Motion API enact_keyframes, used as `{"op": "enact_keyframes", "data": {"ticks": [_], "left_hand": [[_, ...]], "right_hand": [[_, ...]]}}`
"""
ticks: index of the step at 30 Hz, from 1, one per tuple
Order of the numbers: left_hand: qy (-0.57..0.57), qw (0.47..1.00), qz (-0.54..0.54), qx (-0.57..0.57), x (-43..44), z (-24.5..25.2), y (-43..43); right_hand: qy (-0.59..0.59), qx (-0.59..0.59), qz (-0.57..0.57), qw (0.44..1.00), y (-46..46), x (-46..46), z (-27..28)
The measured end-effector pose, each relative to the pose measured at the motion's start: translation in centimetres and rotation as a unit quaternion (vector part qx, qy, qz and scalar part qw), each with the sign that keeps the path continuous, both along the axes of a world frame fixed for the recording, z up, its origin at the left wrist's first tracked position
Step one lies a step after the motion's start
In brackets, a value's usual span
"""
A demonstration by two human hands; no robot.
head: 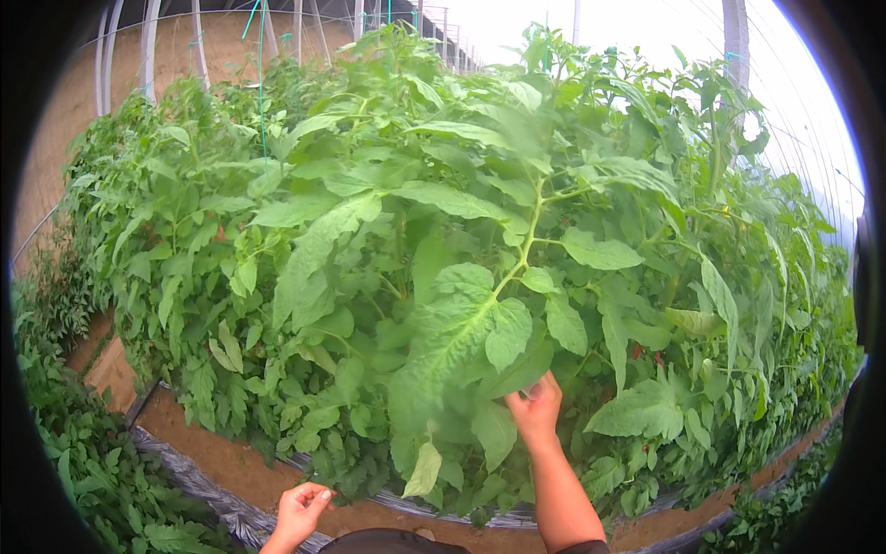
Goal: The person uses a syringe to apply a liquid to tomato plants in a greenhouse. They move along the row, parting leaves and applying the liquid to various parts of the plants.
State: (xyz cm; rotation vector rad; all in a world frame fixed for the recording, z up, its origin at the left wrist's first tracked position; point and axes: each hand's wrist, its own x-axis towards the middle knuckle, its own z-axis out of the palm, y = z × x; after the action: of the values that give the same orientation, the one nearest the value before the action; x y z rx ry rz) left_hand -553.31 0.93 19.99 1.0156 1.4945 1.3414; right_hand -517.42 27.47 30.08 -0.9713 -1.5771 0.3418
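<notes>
Tall leafy tomato plants [477,318] fill the view in front of me. My right hand [538,410] reaches in among the lower leaves, its fingertips partly hidden by a broad leaf. A small pale patch shows by its thumb; I cannot tell what it is or whether the hand grips something. My left hand [303,511] is low, beside the bottom foliage, with fingers curled and thumb against them; nothing shows in it. A large compound leaf [450,332] hangs close to the camera above my right hand.
Silvery plastic mulch film [187,478] edges bare soil [208,443] at the plants' foot. More plants [90,443] grow at lower left. Concrete posts [736,41] and a green string [261,83] rise among the foliage. An earthen wall [62,166] stands at left. Small red spots show between leaves.
</notes>
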Motion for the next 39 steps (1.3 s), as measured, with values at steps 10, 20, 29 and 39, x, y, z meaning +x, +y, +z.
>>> {"op": "enact_keyframes", "data": {"ticks": [10,20,29,39], "left_hand": [[-0.101,0.977,0.086,-0.169,-2.9,-4.2,-0.3],[-0.204,0.964,0.014,-0.172,-11.7,-12.7,1.9],[-0.305,0.941,0.086,-0.119,-27.2,-13.7,-0.9],[-0.28,0.924,0.262,0.011,-38.8,-14.2,-8.0]], "right_hand": [[0.04,0.115,-0.048,0.991,-5.3,3.3,4.5],[0.091,0.041,0.027,0.995,-12.9,-10.6,9.9],[-0.232,0.091,0.06,0.966,-11.6,-32.4,9.6],[0.033,-0.266,0.429,0.863,-10.4,-54.9,3.4]]}}
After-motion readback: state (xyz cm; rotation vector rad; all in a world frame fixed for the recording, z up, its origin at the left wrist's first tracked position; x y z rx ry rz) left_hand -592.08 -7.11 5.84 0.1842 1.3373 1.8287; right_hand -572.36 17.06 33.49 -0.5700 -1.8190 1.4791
